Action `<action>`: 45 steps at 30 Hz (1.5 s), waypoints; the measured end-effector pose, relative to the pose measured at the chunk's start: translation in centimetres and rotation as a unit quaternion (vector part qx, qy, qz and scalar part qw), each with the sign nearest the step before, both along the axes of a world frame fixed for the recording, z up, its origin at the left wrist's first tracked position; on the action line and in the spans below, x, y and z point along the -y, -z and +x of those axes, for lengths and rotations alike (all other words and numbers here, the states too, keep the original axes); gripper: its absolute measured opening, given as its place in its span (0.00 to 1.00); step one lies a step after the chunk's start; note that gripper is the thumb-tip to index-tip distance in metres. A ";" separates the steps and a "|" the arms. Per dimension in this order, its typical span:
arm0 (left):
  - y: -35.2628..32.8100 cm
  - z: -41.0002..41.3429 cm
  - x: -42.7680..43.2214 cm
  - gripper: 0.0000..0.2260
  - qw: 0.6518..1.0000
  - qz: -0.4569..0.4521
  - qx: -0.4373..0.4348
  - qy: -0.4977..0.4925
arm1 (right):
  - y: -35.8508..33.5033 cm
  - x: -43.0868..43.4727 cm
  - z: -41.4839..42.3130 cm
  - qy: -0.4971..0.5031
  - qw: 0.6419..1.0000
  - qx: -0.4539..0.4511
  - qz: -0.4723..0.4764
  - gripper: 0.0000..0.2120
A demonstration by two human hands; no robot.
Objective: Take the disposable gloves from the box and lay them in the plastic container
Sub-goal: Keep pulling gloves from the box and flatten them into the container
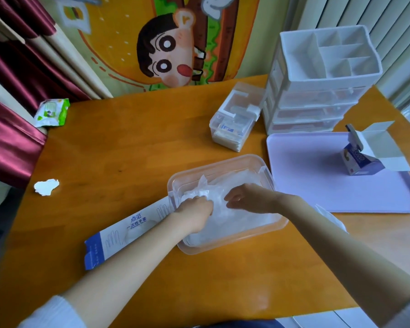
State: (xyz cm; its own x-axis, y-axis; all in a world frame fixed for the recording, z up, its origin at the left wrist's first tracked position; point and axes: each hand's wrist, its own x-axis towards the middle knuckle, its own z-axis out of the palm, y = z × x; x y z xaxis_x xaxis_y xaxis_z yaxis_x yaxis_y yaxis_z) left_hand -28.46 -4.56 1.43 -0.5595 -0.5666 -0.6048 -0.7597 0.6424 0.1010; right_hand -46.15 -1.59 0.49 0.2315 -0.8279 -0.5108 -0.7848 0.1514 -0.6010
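Observation:
A clear plastic container (223, 163) sits on the wooden table in front of me, filled with a heap of thin translucent disposable gloves (237, 183). Both hands are inside it. My left hand (194, 213) is curled over the gloves at the container's left side, fingers bunched on the plastic. My right hand (249, 197) lies palm down on the glove pile, fingers bent and pressing on it. The long white and blue glove box (118, 237) lies flat on the table to the left of the container, partly under my left forearm.
A lilac tray (317, 183) with a small opened carton (365, 155) lies to the right. Behind stand a white drawer organiser (317, 74) and a clear lidded box (237, 117). A crumpled paper scrap (46, 187) and a wipes pack (52, 112) lie at the left.

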 end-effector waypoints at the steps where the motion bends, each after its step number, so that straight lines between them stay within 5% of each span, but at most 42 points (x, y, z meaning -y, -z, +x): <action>1: 0.2 -0.2 0.1 0.22 1.000 -0.013 -0.024 -0.015 | 0.4 0.2 0.0 0.023 0.999 -0.016 -0.044 0.15; 4: 1.5 -0.9 0.2 0.24 0.998 -0.043 -0.042 -0.017 | 2.0 0.4 0.3 0.039 0.993 -0.078 -0.076 0.15; 7: 3.3 -1.2 0.1 0.26 0.999 -0.046 0.002 0.001 | 3.3 0.4 0.9 -0.049 0.986 -0.154 -0.042 0.23; 18: 6.4 -1.7 0.3 0.46 0.988 -0.023 0.147 0.033 | 7.0 0.9 0.7 -0.201 0.887 -0.411 -0.056 0.45; 25: 6.4 -1.9 0.5 0.49 0.981 -0.026 0.183 0.060 | 5.2 0.8 0.5 -0.200 0.905 -0.369 -0.066 0.47; 28: 5.2 -1.7 1.4 0.38 0.988 -0.035 0.136 0.070 | 4.5 0.6 0.4 -0.144 0.937 -0.313 -0.051 0.44; 31: 2.8 -1.1 2.0 0.23 0.990 -0.079 0.079 0.085 | 3.2 0.6 1.1 -0.103 0.953 -0.278 -0.063 0.29; 35: -0.8 1.2 1.7 0.18 0.983 -0.155 -0.093 0.037 | 0.5 0.2 3.8 -0.056 0.963 -0.210 -0.157 0.19; 39: -1.4 5.9 0.0 0.21 0.914 -0.282 -0.291 -0.041 | -1.2 -1.1 7.9 -0.004 0.956 -0.086 -0.282 0.17; 41: -0.4 9.0 -0.4 0.19 0.916 -0.274 -0.278 -0.098 | -1.7 -1.7 10.0 -0.012 0.945 -0.044 -0.324 0.16; 45: 2.4 14.9 -0.8 0.18 0.953 -0.190 -0.107 -0.211 | -1.4 -2.3 14.5 -0.085 0.929 -0.009 -0.359 0.17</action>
State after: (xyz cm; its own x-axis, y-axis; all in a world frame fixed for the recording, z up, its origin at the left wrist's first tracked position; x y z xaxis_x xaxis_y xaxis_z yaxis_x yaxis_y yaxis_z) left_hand -13.58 -3.79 -0.99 -0.3201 -0.9242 -0.2084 -0.9468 0.3046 0.1037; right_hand -31.65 0.71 1.86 0.3876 -0.9089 0.1538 -0.7717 -0.4113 -0.4851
